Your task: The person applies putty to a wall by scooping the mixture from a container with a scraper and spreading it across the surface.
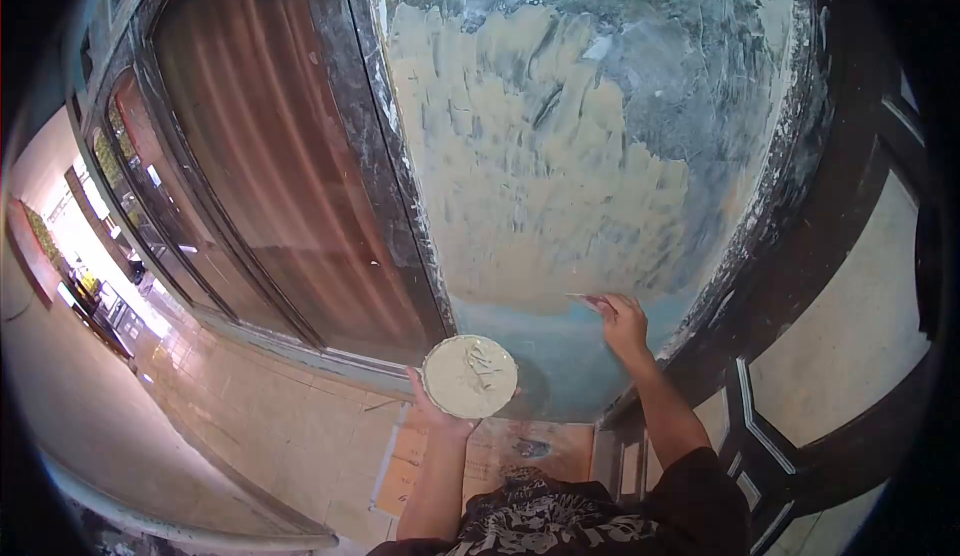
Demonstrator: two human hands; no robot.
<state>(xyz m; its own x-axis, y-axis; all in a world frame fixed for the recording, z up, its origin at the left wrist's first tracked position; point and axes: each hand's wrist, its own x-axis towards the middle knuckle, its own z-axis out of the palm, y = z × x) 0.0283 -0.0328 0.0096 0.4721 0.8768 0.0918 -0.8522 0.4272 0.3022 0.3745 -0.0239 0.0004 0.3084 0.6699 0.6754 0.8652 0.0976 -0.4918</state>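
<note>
My left hand (447, 422) supports a round tub (427, 392) from beneath and the side, its fingers mostly hidden behind it. Cream-coloured putty (455, 378) fills the tub, with scrape marks on its surface. My right hand (625, 325) grips a small, thin putty knife (581, 298), whose blade end points left at the wall. The blade is at the lower edge of the coated part; firm contact cannot be made out. Uneven beige putty (550, 176) covers much of the blue-grey wall panel (690, 86), while a bluish strip (530, 331) shows below it.
A dark-framed sliding window with a reddish-brown curtain (260, 136) stands left of the panel. Dark wooden framing with pale panels (850, 336) is close on my right. Cardboard (400, 466) lies on the tiled floor (300, 436) below. A bright opening is at far left.
</note>
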